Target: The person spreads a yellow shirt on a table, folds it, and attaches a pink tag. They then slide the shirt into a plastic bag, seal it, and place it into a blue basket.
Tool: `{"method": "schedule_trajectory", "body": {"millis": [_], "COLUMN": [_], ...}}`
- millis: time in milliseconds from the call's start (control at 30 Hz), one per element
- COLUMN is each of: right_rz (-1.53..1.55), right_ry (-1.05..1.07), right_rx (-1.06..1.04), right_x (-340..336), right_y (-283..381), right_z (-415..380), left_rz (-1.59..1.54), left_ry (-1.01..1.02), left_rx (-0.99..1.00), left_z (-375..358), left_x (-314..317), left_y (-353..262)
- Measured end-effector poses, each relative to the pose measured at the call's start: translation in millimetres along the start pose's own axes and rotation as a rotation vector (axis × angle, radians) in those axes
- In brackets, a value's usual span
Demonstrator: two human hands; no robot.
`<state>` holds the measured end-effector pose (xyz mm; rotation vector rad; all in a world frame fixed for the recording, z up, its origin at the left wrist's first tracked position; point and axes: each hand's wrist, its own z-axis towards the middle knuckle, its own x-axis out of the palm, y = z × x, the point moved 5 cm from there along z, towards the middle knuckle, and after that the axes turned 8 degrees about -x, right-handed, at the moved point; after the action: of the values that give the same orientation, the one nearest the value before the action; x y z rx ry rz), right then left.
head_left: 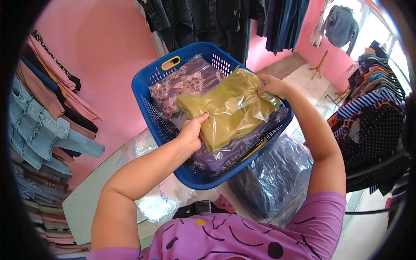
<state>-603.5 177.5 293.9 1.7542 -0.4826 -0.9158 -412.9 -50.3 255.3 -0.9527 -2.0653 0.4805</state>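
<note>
Both of my hands grip a folded yellow-green garment in a clear plastic bag (229, 108), held over a blue laundry basket (208, 183). My left hand (193, 130) is closed on its near left edge, thumb on top and the other fingers hidden beneath. At the far right corner, my right hand (274, 86) pinches the plastic. Under it in the basket lie a bagged garment with a pink floral print (184, 84) and a bagged purple garment (212, 160). The basket has perforated sides and a yellow-trimmed handle hole (170, 63).
A large plastic-wrapped dark bundle (277, 173) sits beside the basket at lower right. Clear plastic (162, 195) lies on the pale surface at left. Denim clothes (39, 121) hang at left, dark jackets (203, 17) behind, and a full clothes rack (372, 108) stands at right.
</note>
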Motion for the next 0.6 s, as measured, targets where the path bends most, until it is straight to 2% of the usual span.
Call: {"method": "schedule_trajectory", "body": {"millis": [67,133,167,200,267,333,367,400,433,500,533,600], "right_rz": [0.021,-0.343,-0.335,-0.448,-0.555,-0.739,-0.855,-0.855,-0.992,-1.234,-1.236,-1.29], "right_ry": [0.069,0.057,0.068,0.078,0.093,0.247,0.258,0.264,0.263,0.25,0.255,0.153], "right_rx": [-0.001,-0.073,-0.065,0.009,0.09,0.253,0.112,0.108,0.118,0.058,0.045,-0.005], "right_x": [2.5,4.8,11.9,20.2,25.0,27.8,32.0,36.5,40.1,44.3,45.7,46.4], "right_y": [-16.4,-23.9,-26.6,-30.5,-40.8,-52.1,-41.9,-43.7,-46.5,-43.9,-42.7,-34.0], "right_z": [13.7,25.1,25.6,22.2,20.7,22.9,19.2,18.4,18.4,16.7,15.8,13.6], "left_rz": [0.083,0.164,0.256,0.258,0.535,0.624,0.701,0.781,0.779,0.842,0.835,1.064], "left_ry": [-0.054,-0.112,-0.155,-0.164,-0.251,-0.282,-0.339,-0.395,-0.402,-0.339,-0.35,-0.397], "left_rx": [0.041,0.059,0.082,0.068,-0.008,-0.019,0.02,0.062,0.062,0.062,0.066,0.003], "left_z": [11.7,24.5,30.5,36.3,42.9,43.5,55.0,55.1,54.3,38.1,40.5,45.3], "left_x": [0.1,-11.3,-18.3,-25.7,-39.7,-47.0,-65.5,-68.6,-72.2,-58.4,-61.9,-66.5], "left_y": [9.3,27.9,36.9,44.6,55.7,65.6,75.1,74.2,76.8,71.7,69.5,61.2]}}
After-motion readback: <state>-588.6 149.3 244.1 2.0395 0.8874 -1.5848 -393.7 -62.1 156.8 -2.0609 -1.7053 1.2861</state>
